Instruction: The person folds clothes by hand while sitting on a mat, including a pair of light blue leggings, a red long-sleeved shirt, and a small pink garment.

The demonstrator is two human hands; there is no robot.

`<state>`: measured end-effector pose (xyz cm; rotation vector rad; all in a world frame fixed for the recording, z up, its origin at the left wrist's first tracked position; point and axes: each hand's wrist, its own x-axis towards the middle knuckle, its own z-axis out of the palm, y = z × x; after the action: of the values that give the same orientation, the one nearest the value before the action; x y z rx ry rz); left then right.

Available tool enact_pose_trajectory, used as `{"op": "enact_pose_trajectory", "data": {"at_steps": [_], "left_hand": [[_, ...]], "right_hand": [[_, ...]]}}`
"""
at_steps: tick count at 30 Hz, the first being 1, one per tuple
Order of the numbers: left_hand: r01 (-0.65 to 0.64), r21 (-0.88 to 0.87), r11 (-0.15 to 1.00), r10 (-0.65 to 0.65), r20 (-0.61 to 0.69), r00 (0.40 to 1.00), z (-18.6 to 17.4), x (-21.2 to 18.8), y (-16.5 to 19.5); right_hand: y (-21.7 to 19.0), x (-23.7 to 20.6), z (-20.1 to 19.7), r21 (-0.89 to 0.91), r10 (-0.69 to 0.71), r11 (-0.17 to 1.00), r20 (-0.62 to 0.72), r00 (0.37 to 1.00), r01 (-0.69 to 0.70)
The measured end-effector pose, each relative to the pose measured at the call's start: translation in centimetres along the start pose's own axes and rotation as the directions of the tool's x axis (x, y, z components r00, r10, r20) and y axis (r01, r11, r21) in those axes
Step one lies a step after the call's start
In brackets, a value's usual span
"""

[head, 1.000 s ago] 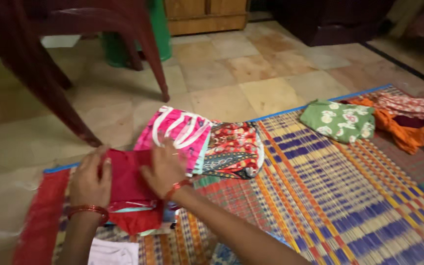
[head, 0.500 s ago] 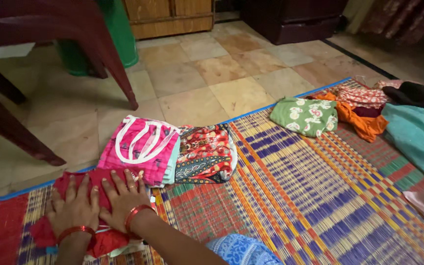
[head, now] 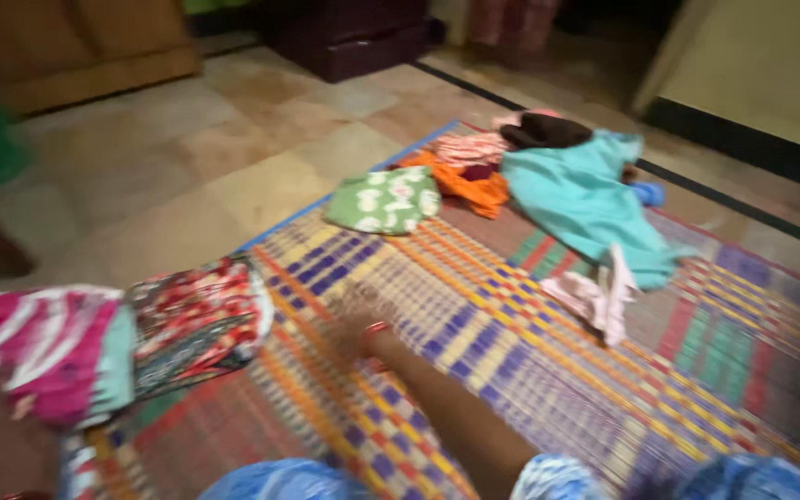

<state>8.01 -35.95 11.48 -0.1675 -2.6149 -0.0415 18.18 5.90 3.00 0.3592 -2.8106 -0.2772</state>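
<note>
Right hand (head: 356, 319) holds nothing, lying blurred with fingers spread, palm down on the striped woven mat (head: 530, 370), forearm extended toward 11 o'clock. Folded red patterned cloth (head: 198, 324) lies just beside, at 9 o'clock. Left hand's grip cannot be told.

Single head view, looking steeply down and forward from close above the mat (head: 530, 370); right hand (head: 356, 324) lies near centre, floor (head: 187, 176) beyond. Frame motion-blurred.
</note>
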Motion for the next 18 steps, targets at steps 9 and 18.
{"op": "enact_pose_trajectory", "data": {"at_steps": [9,18], "left_hand": [[-0.475,-0.432,0.767,0.641,0.481,0.598,-4.0,-12.5,36.6],[-0.350,-0.738,0.577,0.814,0.552,0.179,-1.2,-23.9,57.1]], "right_hand": [[25.9,-36.8,-1.8,-0.317,0.853,0.463,0.412,0.320,-0.827],[26.4,-41.1,1.1,0.460,0.925,0.328,0.021,0.380,-0.825]]}}
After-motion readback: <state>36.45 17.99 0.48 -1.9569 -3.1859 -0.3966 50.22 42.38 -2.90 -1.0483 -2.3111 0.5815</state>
